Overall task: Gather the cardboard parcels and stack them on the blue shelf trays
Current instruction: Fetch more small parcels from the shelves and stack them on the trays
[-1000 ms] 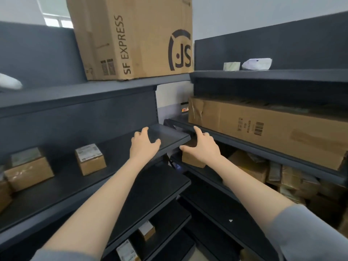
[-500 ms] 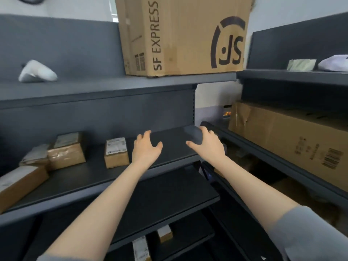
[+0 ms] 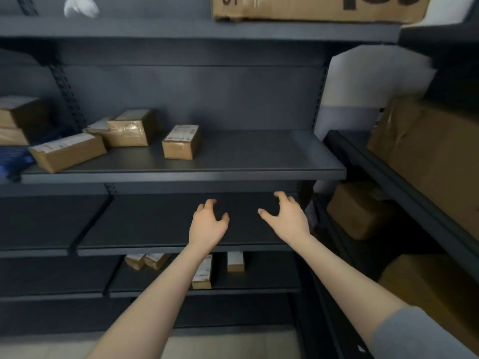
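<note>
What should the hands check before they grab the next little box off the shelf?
1. Left hand empty, fingers spread: ok.
2. Right hand empty, open: ok.
3. Small labelled box stands alone, nothing on top: ok.
4. Shelf tray bare beside that box, room to reach in: ok.
5. Taped box rests partly on other parcels, may shift: cannot tell.
6. Box weight: cannot tell.

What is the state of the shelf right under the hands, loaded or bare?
Bare: the shelf beneath the open left hand and right hand shows only dark surface.
</note>
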`<state>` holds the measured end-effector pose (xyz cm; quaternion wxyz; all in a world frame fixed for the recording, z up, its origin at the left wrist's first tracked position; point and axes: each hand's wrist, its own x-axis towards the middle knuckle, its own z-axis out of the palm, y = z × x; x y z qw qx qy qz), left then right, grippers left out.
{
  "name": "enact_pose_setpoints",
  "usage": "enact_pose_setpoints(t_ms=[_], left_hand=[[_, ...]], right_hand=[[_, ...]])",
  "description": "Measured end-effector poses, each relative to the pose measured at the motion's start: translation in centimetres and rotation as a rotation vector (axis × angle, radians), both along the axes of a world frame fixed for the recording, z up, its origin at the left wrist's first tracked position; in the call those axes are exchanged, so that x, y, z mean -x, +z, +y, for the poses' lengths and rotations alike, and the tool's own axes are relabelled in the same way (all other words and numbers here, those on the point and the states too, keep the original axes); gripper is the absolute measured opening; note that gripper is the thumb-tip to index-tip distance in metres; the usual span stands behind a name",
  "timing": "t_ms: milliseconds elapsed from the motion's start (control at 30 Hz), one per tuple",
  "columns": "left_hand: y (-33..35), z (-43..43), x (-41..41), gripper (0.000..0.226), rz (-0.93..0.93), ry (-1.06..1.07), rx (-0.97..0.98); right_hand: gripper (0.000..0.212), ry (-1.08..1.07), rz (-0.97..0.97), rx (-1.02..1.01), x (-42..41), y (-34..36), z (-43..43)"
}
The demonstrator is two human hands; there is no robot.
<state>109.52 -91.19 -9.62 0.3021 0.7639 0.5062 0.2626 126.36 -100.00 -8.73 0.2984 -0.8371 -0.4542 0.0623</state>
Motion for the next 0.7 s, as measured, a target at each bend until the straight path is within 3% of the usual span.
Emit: enact_pose_setpoints(t_ms=[400,700], left_hand=[[-20.2,-0.5,0.8,0.049,0.221,0.054,0.215],[-36.1,8.6,-0.3,0.054,0.316,0.087,0.073]], right_hand=[[0.061,0.117,0.081,0.289,0.8,-21.8,0.1],[0.064,0.113,0.028,0.216,-0.5,-37.8,9.7]])
